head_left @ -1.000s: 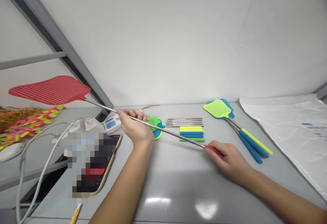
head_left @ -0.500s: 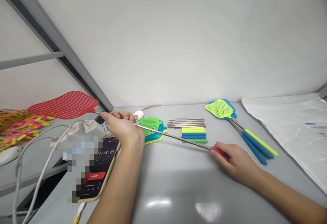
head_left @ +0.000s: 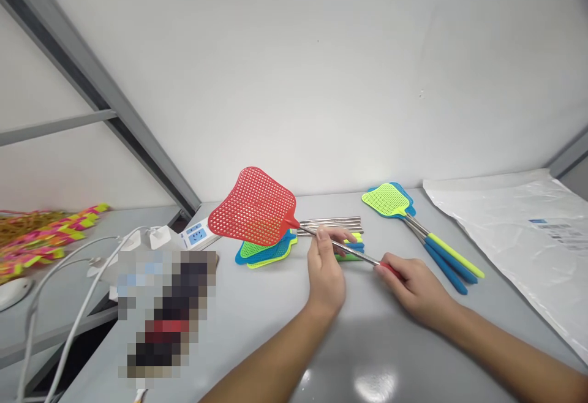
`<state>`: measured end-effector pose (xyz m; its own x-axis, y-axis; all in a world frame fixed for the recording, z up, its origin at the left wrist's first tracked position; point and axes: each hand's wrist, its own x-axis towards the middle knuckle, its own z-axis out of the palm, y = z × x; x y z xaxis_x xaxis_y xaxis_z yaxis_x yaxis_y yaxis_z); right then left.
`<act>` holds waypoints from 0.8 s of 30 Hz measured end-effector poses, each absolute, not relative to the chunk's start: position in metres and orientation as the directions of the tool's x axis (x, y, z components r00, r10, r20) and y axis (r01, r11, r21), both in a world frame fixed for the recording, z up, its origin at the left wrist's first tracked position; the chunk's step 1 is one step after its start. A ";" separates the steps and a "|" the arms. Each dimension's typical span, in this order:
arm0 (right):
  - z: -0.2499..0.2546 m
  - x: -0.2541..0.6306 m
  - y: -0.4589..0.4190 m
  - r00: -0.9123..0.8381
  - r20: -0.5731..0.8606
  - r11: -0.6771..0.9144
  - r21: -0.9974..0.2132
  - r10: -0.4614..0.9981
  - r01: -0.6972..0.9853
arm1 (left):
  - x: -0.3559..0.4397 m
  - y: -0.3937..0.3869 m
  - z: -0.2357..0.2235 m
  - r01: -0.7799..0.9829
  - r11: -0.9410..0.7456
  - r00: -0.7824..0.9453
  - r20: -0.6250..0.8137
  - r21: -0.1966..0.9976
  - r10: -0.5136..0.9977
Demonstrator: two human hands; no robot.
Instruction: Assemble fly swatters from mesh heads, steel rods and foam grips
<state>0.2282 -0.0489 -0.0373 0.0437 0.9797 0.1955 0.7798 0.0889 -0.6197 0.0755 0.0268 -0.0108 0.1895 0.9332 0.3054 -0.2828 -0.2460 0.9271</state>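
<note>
A red fly swatter with a perforated head and a thin metal rod is held slantwise above the table. My right hand wraps round its red handle. My left hand pinches the rod with the thumb on top, its other fingers partly hidden behind the rod. Beneath the red head lie loose green, blue and yellow swatter heads. Behind my left hand are several metal rods in a row and some coloured handles, partly covered by the hand.
Yellow and blue fly swatters lie stacked at right, beside a white plastic bag. At left are a power strip, white cables, a pixelated phone and colourful strands. A wall stands behind the table.
My left hand has slid along the rod towards my right hand. The red head has come rightward and the rod between head and handle now looks much shorter. My right hand stays on the handle.
</note>
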 end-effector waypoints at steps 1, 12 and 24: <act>-0.037 0.228 -0.049 0.044 0.196 0.090 -0.622 0.980 0.778 | 0.074 0.027 -0.010 -0.280 -0.257 0.206 0.320 0.925 0.925; -0.032 0.228 -0.050 -0.049 0.156 0.136 -0.618 0.987 0.774 | 0.045 0.065 0.015 -0.495 -0.362 -0.194 0.306 0.790 0.932; -0.036 0.227 -0.050 -0.057 0.196 0.162 -0.575 0.979 0.802 | 0.055 0.052 0.003 -0.359 -0.385 -0.077 0.384 0.850 0.920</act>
